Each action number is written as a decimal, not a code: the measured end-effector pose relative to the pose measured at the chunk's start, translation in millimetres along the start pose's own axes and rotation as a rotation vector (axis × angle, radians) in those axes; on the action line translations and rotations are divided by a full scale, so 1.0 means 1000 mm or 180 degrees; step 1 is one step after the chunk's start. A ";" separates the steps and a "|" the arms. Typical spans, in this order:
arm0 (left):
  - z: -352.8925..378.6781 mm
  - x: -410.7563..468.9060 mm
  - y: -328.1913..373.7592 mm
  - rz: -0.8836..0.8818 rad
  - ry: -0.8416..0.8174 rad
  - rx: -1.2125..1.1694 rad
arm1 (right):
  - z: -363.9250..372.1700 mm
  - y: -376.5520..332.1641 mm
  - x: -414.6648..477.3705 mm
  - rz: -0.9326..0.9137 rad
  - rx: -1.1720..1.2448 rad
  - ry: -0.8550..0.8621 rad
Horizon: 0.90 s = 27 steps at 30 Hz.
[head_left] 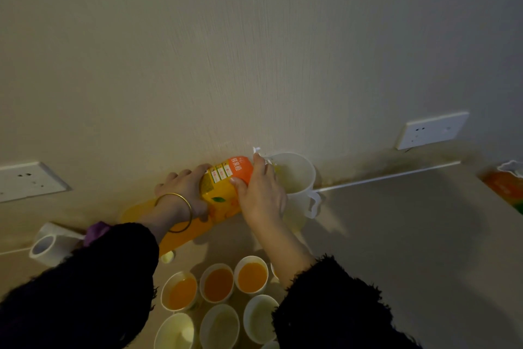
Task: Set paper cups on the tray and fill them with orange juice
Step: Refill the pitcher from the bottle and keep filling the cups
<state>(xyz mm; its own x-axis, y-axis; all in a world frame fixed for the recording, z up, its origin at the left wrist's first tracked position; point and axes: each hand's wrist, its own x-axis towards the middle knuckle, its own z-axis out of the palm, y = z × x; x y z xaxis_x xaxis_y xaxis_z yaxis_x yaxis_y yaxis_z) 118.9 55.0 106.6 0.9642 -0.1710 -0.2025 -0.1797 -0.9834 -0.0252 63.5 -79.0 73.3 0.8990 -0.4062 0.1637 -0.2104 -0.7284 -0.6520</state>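
An orange juice carton (219, 193) is tilted with its top toward a white plastic jug (297, 179) by the wall. My left hand (184, 193) grips the carton's body, and my right hand (260, 196) holds it near its spout end at the jug's rim. Near the bottom of the view stand several paper cups. Three of them hold orange juice (218, 283), and the nearer ones (220, 326) look pale inside. My dark sleeves hide part of the cups, and the tray under them cannot be made out.
A roll of white tape (49, 244) lies at the left. A small pale cap (167, 256) sits by the cups. Wall sockets (431, 129) are mounted low on the wall. An orange packet (506, 184) lies at the right edge.
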 end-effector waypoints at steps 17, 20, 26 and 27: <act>-0.002 -0.001 0.002 0.0004 -0.0020 0.0011 | -0.002 0.000 0.001 0.0022 0.0039 0.0000; -0.002 0.000 0.001 0.0015 -0.0015 0.0008 | -0.002 0.000 0.000 0.0024 0.0043 0.0008; -0.002 0.001 0.000 0.0043 -0.0003 0.0025 | -0.003 -0.001 0.001 0.0029 0.0038 0.0023; -0.001 0.001 0.000 0.0038 -0.0004 0.0030 | -0.003 -0.001 0.001 0.0039 0.0040 0.0031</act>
<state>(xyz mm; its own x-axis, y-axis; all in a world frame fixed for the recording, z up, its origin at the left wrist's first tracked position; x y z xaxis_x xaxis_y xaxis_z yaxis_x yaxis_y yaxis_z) 119.6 54.4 107.8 0.9618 -0.1827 -0.2040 -0.1931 -0.9807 -0.0319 63.3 -80.0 75.9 0.8926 -0.4205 0.1629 -0.2164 -0.7164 -0.6633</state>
